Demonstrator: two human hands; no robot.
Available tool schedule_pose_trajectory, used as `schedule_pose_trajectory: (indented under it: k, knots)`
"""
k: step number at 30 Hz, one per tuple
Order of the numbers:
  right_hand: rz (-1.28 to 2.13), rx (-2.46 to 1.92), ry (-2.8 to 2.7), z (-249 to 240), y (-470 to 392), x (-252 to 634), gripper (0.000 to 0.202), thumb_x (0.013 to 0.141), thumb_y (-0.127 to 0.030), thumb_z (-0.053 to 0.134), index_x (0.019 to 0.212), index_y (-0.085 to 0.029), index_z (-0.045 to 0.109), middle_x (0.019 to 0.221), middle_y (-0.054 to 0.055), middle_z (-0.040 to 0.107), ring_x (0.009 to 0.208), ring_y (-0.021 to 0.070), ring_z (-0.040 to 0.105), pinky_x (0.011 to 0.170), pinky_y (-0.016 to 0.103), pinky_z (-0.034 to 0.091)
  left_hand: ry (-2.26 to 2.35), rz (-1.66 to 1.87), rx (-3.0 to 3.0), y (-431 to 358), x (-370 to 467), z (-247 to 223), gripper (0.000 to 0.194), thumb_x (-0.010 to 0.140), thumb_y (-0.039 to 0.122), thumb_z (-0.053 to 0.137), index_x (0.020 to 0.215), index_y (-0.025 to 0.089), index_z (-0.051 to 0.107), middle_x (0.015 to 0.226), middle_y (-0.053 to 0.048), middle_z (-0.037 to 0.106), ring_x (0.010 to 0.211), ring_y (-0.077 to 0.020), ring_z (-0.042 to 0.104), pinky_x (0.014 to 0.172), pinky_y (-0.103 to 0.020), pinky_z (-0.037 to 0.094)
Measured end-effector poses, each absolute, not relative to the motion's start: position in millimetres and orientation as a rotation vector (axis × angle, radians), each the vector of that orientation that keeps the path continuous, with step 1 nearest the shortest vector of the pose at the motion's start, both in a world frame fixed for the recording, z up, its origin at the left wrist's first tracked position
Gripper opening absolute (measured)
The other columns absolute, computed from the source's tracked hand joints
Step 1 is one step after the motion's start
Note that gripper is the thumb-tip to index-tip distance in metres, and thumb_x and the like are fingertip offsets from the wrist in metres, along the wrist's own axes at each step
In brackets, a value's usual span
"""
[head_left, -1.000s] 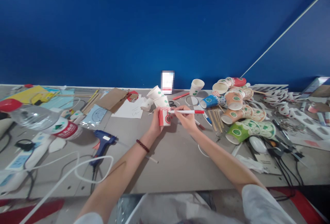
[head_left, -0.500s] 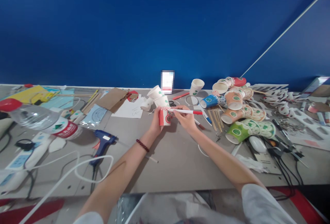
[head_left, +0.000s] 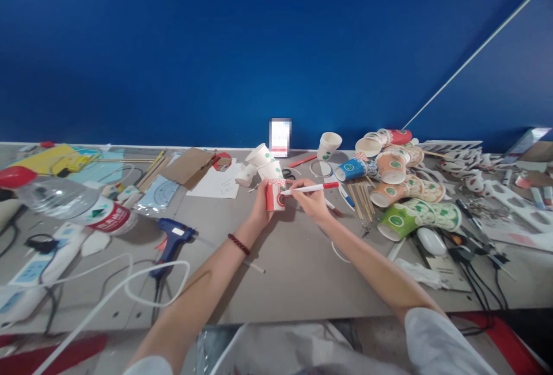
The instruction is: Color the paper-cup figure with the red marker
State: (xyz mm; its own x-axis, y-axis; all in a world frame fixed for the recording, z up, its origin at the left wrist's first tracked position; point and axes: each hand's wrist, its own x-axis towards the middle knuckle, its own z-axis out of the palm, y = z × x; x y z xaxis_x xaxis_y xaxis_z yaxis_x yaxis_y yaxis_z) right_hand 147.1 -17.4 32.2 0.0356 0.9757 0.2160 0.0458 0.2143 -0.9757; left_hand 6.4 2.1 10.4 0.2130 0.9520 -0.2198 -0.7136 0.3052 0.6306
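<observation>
Blue wall behind, grey worktable (head_left: 276, 271) cluttered edge to edge. Centre of table: left hand (head_left: 261, 205) wrapped around a small paper cup (head_left: 275, 195), holding it upright just off or on the surface — can't tell which. Right hand (head_left: 311, 199) pinches a red-capped marker (head_left: 309, 189) in a writing grip, tip touching the cup's right side near the rim.

Progress, judging from the cup: red band with scalloped edge already drawn near the top, a red ring lower down. Lower white area looks mostly bare; far side of the cup is hidden, so coverage there is unknown. Call it partway decorated.

Around it:
- Two white cups (head_left: 261, 162) lying just beyond the held one, scissors (head_left: 288, 174) beside them.
- Pile of printed cups (head_left: 400, 182) to the right, green one (head_left: 401, 219) nearest, wooden sticks (head_left: 360, 199) between the pile and the right hand.
- Blue glue gun (head_left: 173, 234) near left, white cable (head_left: 129, 283) looped in front of it.
- Water bottle (head_left: 64, 199) on its side at far left, power strip (head_left: 38, 262) below it.
- Cardboard piece (head_left: 190, 166) and paper sheet (head_left: 218, 184) left of centre, toward the wall.
</observation>
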Motion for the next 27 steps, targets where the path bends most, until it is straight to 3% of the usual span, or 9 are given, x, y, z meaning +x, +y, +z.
schedule_pose_trajectory:
  k: [4,10,14,20,27]
  knots:
    - [0.992,-1.089,-1.298,32.7,-17.3,146.6,0.006,0.073,-0.028,0.068,0.07,-0.023,0.065,0.081,0.004,0.073,0.111,0.0302,0.07,0.085,0.038,0.057,0.637,1.191,0.437,0.5,6.9,14.6,0.042,0.093,0.05,0.054,0.099,0.012,0.072,0.092,-0.011,0.077,0.083,-0.0204,0.072,0.078,-0.028,0.055]
    - [1.047,-1.102,-1.213,29.7,-16.8,145.0,0.024,0.075,-0.045,0.075,0.083,-0.023,0.069,0.094,0.004,0.075,0.084,0.0225,0.072,0.072,0.035,0.063,0.661,1.198,0.43,0.0,7.5,14.7,0.039,0.093,0.047,0.053,0.097,0.013,0.073,0.093,-0.011,0.078,0.088,-0.0224,0.073,0.081,-0.03,0.056]
    - [1.055,-1.082,-1.196,28.1,-16.9,144.3,0.03,0.077,-0.05,0.075,0.087,-0.023,0.069,0.093,0.004,0.073,0.079,0.0201,0.071,0.07,0.033,0.065,0.673,1.203,0.405,0.3,7.0,13.6,0.036,0.092,0.047,0.056,0.095,0.014,0.072,0.088,-0.009,0.077,0.083,-0.0217,0.073,0.077,-0.029,0.056]
    - [1.041,-1.075,-1.215,29.0,-17.3,145.2,0.029,0.078,-0.05,0.074,0.088,-0.023,0.069,0.095,0.004,0.072,0.08,0.0193,0.069,0.071,0.034,0.066,0.669,1.197,0.404,0.4,7.2,13.4,0.037,0.092,0.049,0.056,0.091,0.015,0.072,0.082,-0.008,0.077,0.075,-0.0199,0.072,0.071,-0.028,0.056]
    - [1.045,-1.085,-1.237,27.9,-17.1,146.5,0.02,0.078,-0.041,0.072,0.085,-0.023,0.068,0.094,0.004,0.073,0.083,0.0208,0.071,0.072,0.033,0.063,0.659,1.19,0.451,0.5,7.3,13.1,0.043,0.093,0.049,0.052,0.095,0.012,0.073,0.092,-0.011,0.078,0.083,-0.0203,0.073,0.076,-0.028,0.056]
